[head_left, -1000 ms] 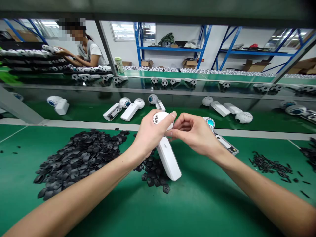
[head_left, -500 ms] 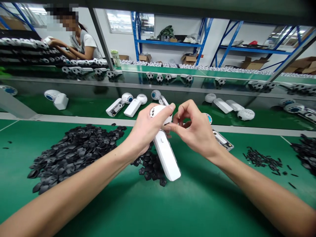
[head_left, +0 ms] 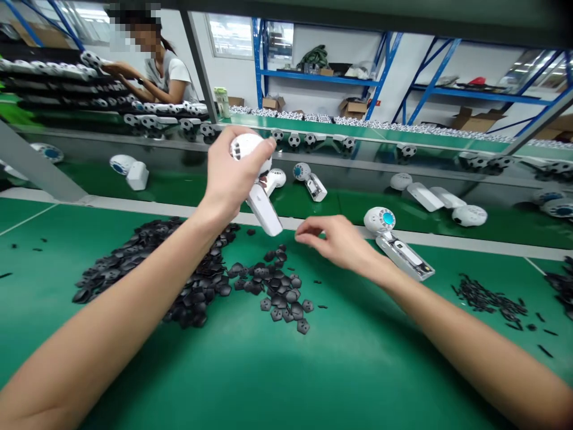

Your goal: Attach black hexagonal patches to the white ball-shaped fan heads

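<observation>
My left hand (head_left: 233, 170) is wrapped round the ball-shaped head of a white device (head_left: 265, 209), raised over the far edge of the green table, its handle slanting down to the right. My right hand (head_left: 331, 239) hovers just above the table with thumb and fingertips close together; whether something small is between them is hidden. Below and left of it lie loose black pentagon pieces (head_left: 282, 292), beside a larger black heap (head_left: 134, 251). Right of my right hand, a white device with a blue disc (head_left: 405, 257) rests on the table, its handle open.
Beyond the metal rail (head_left: 286, 222), a green belt (head_left: 349, 206) carries more white devices (head_left: 423, 196). Small black strips (head_left: 487, 298) lie at the right. A slanted post (head_left: 40, 161) stands at the left. Another person (head_left: 170, 77) handles a football-patterned device at the back left.
My left hand has lifted the white device up and left, away from my right hand. My right hand has come down slightly. The camera view has shifted, and more black pieces show.
</observation>
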The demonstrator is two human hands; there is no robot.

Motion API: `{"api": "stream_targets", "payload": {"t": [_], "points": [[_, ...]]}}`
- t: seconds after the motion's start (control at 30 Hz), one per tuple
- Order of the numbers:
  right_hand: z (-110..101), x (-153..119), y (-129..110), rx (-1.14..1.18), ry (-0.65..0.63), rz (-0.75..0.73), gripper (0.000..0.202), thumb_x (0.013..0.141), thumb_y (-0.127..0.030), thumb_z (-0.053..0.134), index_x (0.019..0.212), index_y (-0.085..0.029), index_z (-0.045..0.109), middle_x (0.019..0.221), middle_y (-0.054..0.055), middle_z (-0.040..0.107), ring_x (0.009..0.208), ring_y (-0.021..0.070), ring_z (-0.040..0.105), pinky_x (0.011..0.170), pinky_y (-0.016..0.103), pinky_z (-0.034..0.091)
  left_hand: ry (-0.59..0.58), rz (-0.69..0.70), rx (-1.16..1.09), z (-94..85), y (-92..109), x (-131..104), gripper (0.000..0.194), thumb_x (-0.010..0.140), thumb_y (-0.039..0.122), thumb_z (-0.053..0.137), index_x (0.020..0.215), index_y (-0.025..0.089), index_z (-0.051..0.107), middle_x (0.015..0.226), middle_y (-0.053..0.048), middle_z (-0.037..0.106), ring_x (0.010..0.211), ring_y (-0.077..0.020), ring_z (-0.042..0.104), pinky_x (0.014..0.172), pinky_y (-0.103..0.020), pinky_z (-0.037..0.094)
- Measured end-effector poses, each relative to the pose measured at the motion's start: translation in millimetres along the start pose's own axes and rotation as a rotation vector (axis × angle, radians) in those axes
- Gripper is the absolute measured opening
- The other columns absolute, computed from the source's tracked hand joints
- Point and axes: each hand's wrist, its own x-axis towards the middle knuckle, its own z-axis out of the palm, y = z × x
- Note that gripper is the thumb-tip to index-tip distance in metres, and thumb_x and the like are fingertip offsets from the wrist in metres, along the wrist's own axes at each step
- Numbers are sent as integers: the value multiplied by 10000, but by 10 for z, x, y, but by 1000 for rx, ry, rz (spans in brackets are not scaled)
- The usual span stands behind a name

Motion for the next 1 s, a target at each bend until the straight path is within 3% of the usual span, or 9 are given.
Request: {"api": "stream_targets", "payload": {"t": [0.07,0.13,0.3,0.43,0.57,0.8,1.0], "points": [[107,63,39,-92,-152,-58,134,1033,-170,701,1071,-222,818,1150,49,847,1033,244,781,856,343,541,-31,59,137,-39,-134,38,311,832,360,900,954,196,666,868,-22,642,686,-142,572,586,-276,496],[180,137,38,-173,-212,-104,166,1038,-154,702,1128,-210,830,1207,67,840,1078,262,781,883,357,547,-92,67,223,-34,-227,9,268,823,335,869,968,201,687,906,-24,657,765,-158,590,632,-268,489],[206,253,13,-261,-311,-201,156,1013,-167,764,1143,-205,841,1162,89,833,1106,295,763,848,371,529,-122,11,231,22,-285,-77,264,817,369,836,960,207,684,955,-28,684,825,-177,600,667,-268,465],[199,245,12,-519,-359,-389,177,1090,-224,674,1182,-177,818,1173,118,811,1121,298,740,808,372,505,-127,1,237,30,-259,-81,274,804,368,843,972,205,700,959,-33,695,854,-188,608,688,-265,466],[243,240,-36,-714,-418,-517,217,1104,-114,582,1131,-122,797,1124,152,800,1080,287,723,790,375,482,-139,4,237,29,-283,-74,275,796,363,845,979,208,712,971,-36,705,880,-196,621,696,-259,469],[365,281,-104,-664,-335,-414,272,1040,22,531,1034,-65,789,1044,212,793,1014,314,738,763,383,461,-203,-65,279,-15,-184,-12,222,794,341,835,924,198,725,877,-33,705,761,-171,611,634,-255,457],[221,298,-37,-453,-112,-244,207,1100,-160,607,1098,-170,815,1069,96,841,960,231,778,768,310,512,-319,-281,299,-155,8,62,260,768,394,856,862,197,716,769,-73,718,608,-185,616,484,-255,377]]}}
